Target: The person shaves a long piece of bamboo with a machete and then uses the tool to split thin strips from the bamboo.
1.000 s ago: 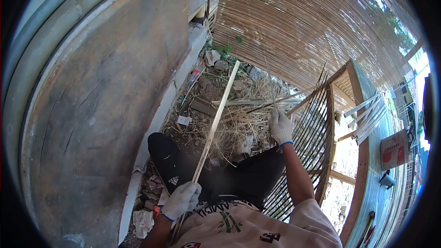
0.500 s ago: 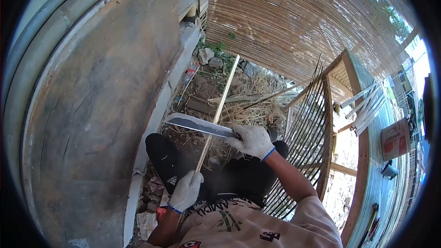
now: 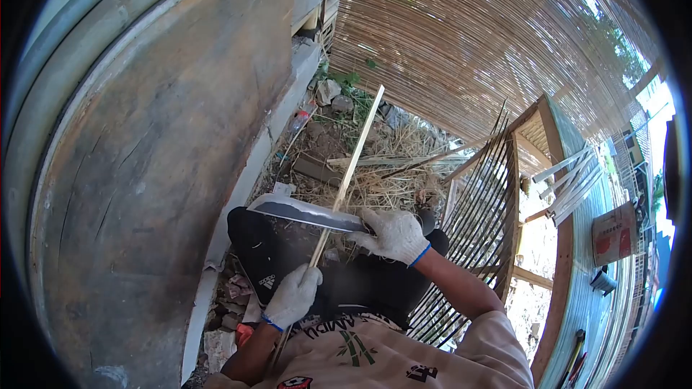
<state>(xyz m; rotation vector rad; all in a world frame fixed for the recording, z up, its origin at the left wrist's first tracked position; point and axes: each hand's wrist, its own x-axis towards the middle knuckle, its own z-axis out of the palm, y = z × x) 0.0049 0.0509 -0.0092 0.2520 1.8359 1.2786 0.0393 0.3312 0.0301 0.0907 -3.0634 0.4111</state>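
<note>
In the head view, my left hand (image 3: pixel 294 297), in a white knit glove with a blue cuff, is closed around the lower part of a long, pale bamboo strip (image 3: pixel 359 145). The strip slants up and away from me, its far end free in the air. My right hand (image 3: pixel 395 236), gloved alike, grips the handle of a machete (image 3: pixel 306 212); the fingers cover most of that handle. The broad, dark blade points left and crosses the strip above my left hand, apparently touching it. My black-clad legs (image 3: pixel 252 252) are bent on either side below.
A large weathered board (image 3: pixel 158 173) stands at the left beside a concrete ledge. Dry straw and shavings (image 3: pixel 396 184) litter the ground ahead. A slatted bamboo rack (image 3: pixel 468 223) is at the right, near a bench carrying a bucket (image 3: pixel 614 234). A bamboo screen (image 3: pixel 461 36) closes the back.
The machete has shifted slightly left and down along the bamboo strip toward my left hand. Both hands keep their grip, and the whole view has tilted a little.
</note>
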